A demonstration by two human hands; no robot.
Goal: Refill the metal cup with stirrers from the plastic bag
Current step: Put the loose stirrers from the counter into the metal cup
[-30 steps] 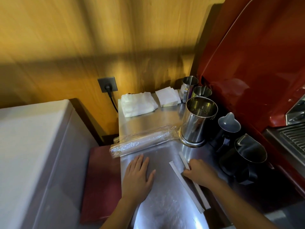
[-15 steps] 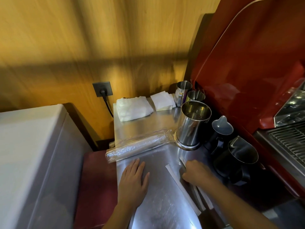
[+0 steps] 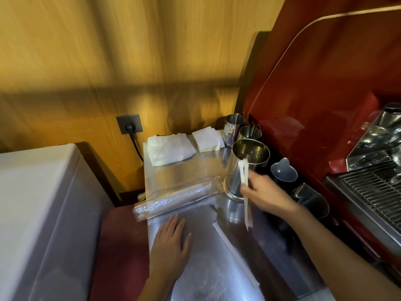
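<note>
Lifted, blurred stirrers (image 3: 244,185) in right hand (image 3: 268,195) overlap metal cup (image 3: 246,168).

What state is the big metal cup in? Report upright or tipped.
Upright: the metal cup stands on its base on the steel counter, open mouth upward.

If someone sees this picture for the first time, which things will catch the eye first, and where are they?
The right hand stands out first, holding white wrapped stirrers upright in front of the tall metal cup at centre right. Next comes the large red espresso machine filling the right side. The clear plastic bag lies across the steel counter, just beyond the flat left hand.
</note>
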